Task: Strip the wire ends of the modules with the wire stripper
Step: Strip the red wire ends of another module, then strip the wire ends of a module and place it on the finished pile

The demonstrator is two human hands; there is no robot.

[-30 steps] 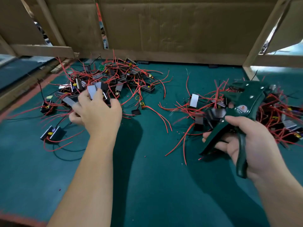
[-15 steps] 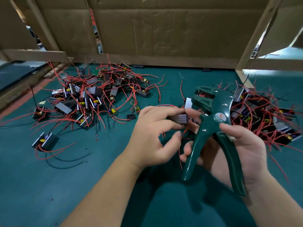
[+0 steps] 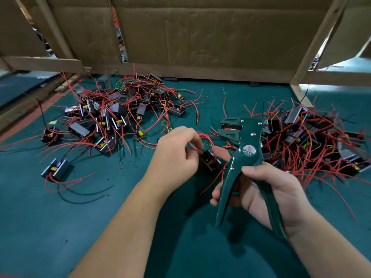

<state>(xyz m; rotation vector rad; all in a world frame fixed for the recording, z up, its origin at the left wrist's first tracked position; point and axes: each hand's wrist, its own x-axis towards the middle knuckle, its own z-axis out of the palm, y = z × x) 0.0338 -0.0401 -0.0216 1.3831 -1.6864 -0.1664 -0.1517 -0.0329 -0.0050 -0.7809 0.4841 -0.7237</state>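
A dark green wire stripper (image 3: pixel 244 155) stands upright in my right hand (image 3: pixel 267 194), handles spread apart, jaws pointing left at the top. My left hand (image 3: pixel 176 157) holds a small black module (image 3: pixel 209 162) with a yellow part, and its fingertips pinch the module's red wires (image 3: pixel 204 138) just left of the stripper's jaws. The module sits between my two hands, above the green mat. One index finger of my right hand reaches toward the module.
A heap of modules with red wires (image 3: pixel 112 117) lies at the back left, another heap (image 3: pixel 313 137) at the right. A lone module (image 3: pixel 57 169) lies at the left on the green mat (image 3: pixel 50 227). Cardboard walls (image 3: pixel 200 37) and wooden posts close the back.
My left hand drew a module from the left heap to the centre. The stripper came in from the right and now stands upright beside the module; my left fingers shifted onto the wires.
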